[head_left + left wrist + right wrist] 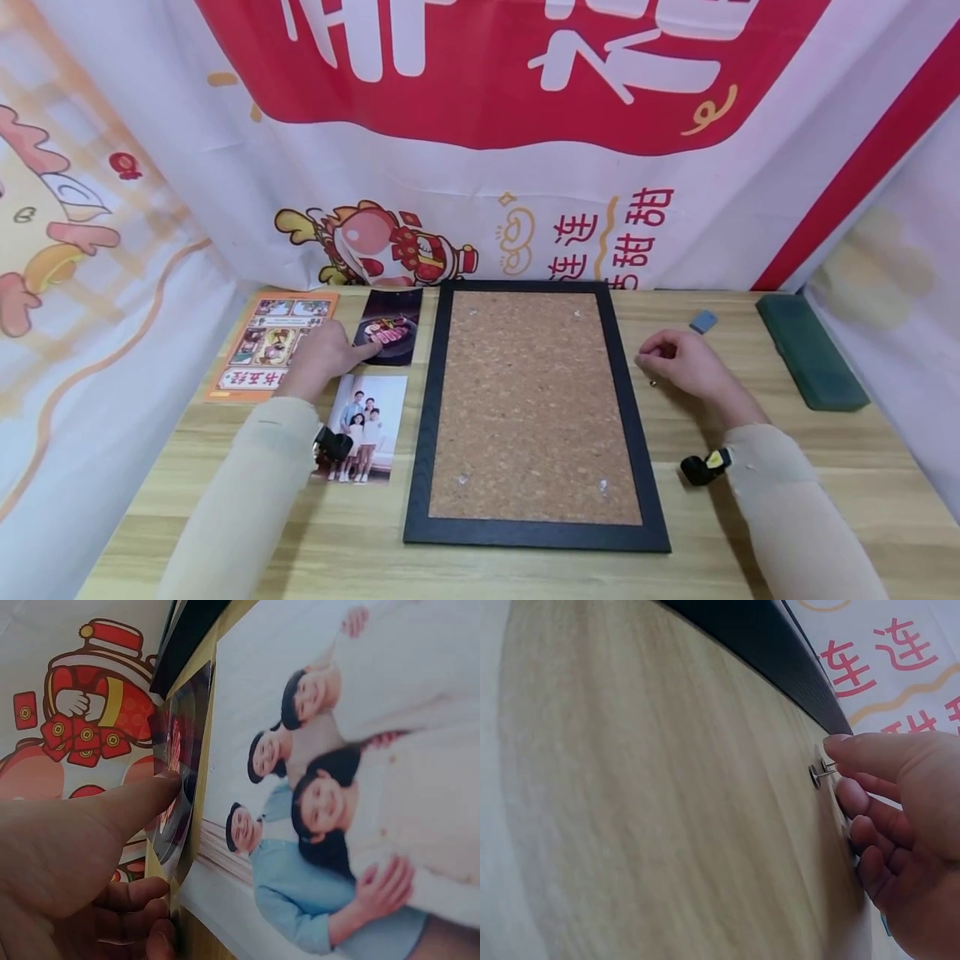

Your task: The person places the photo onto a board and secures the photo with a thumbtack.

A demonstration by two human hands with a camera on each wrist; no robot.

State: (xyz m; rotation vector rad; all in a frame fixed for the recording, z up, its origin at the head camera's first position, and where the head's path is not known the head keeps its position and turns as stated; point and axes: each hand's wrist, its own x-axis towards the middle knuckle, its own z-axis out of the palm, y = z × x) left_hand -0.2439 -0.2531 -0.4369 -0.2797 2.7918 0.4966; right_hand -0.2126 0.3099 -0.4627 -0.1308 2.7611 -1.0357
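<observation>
My left hand (339, 353) lies on the table left of the black-framed cork board (534, 408). One straight finger (142, 801) rests on the near edge of a dark, glossy food photo (390, 327); the other fingers are curled beside it. A family photo (363, 425) lies flat just below, and fills the left wrist view (337, 795). My right hand (660, 357) rests right of the board, fingers curled, pinching two metal push pins (819, 772) by their shafts. Another small pin (652, 383) lies on the wood beside it.
An orange printed sheet (270, 346) lies at the far left. A dark green box (810, 350) and a small grey-blue piece (702, 321) sit at the back right. Printed cloth (480, 125) hangs behind the wooden table (750, 517) and at both sides. The cork board carries several pins.
</observation>
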